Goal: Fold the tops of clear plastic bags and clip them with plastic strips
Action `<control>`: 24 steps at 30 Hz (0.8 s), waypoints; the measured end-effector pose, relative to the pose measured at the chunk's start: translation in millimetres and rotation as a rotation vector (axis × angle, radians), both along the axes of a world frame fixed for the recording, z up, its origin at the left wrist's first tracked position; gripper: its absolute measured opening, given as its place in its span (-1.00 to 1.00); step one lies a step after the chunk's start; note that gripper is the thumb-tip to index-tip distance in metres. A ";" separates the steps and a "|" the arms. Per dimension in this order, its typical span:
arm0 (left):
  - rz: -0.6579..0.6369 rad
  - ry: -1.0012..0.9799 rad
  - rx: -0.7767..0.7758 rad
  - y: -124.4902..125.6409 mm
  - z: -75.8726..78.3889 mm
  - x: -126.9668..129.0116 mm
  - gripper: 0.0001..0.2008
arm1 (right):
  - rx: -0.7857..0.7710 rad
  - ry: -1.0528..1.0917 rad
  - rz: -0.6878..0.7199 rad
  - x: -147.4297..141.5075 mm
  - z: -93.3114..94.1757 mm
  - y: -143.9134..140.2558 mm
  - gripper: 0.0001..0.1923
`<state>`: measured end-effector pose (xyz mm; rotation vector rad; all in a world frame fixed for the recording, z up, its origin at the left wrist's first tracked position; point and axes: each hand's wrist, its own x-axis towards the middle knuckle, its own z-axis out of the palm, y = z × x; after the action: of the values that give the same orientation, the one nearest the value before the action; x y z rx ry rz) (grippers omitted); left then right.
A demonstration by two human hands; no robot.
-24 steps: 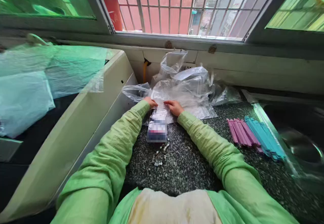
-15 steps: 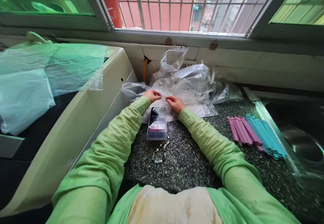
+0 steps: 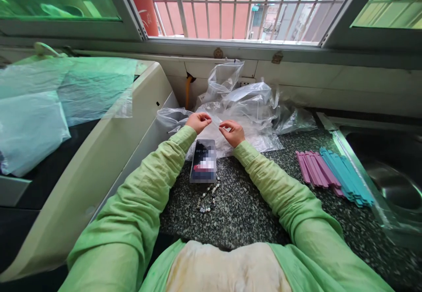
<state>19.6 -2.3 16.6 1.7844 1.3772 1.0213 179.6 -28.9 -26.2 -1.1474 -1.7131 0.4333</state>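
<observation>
Both hands are raised over the rear of the dark speckled counter, in front of a heap of clear plastic bags (image 3: 244, 103). A thin, see-through edge of a plastic bag (image 3: 215, 121) spans the small gap between my fingertips. My left hand (image 3: 198, 122) pinches it from the left with thumb and forefinger. From the right, my right hand (image 3: 232, 133) is closed in a pinch at its other side. The bag's outline blends into the plastic behind. Just below the hands lies a phone (image 3: 203, 162) with a partly blurred screen, and a beaded bracelet (image 3: 207, 199) rests below it.
Purple flat sticks (image 3: 318, 169) and turquoise flat sticks (image 3: 346, 177) lie in bundles beside a metal sink (image 3: 356, 164) at right. A pale raised appliance (image 3: 132, 120), partly covered with plastic sheets (image 3: 95, 85), borders the left. A barred window (image 3: 227, 10) stands behind.
My hands have drawn slightly apart: the right has shifted a little right and up, with its fingers more bent. A pale plastic strip now shows between them.
</observation>
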 end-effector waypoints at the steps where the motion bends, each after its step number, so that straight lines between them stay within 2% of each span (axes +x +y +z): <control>1: -0.006 -0.001 0.017 0.3 -1.6 -0.5 -0.84 | 0.002 0.000 0.005 -0.1 0.5 0.3 -0.89; 6: -0.022 0.000 0.017 -0.3 -1.6 2.2 -0.87 | -0.082 -0.019 0.016 -1.4 1.5 2.1 -0.87; 9: -0.017 0.012 0.001 -3.0 3.4 5.4 -0.90 | -0.122 -0.092 -0.036 -0.7 4.3 1.4 -0.86; 12: 0.042 0.032 0.079 -8.8 10.5 7.9 -0.88 | -0.067 -0.114 -0.149 -0.3 9.0 0.2 -0.85; 15: 0.101 0.083 0.137 -16.3 18.4 12.1 -0.74 | 0.020 -0.115 -0.226 -2.9 13.1 -0.8 -0.84; 17: 0.044 0.100 0.012 -20.1 22.4 16.3 -0.70 | 0.070 -0.126 -0.226 -6.8 14.5 -2.2 -0.82; 20: -0.056 0.049 -0.201 -22.2 24.8 21.8 -0.75 | 0.105 -0.141 -0.186 -13.4 14.6 -5.1 -0.77; 24: -0.065 0.032 -0.218 -20.3 22.1 20.6 -0.80 | 0.056 -0.120 -0.103 -17.8 11.6 -7.3 -0.80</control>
<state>40.2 -22.5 38.7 1.6784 1.3835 0.7803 161.8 -36.2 -14.6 -1.2355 -1.7482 0.2559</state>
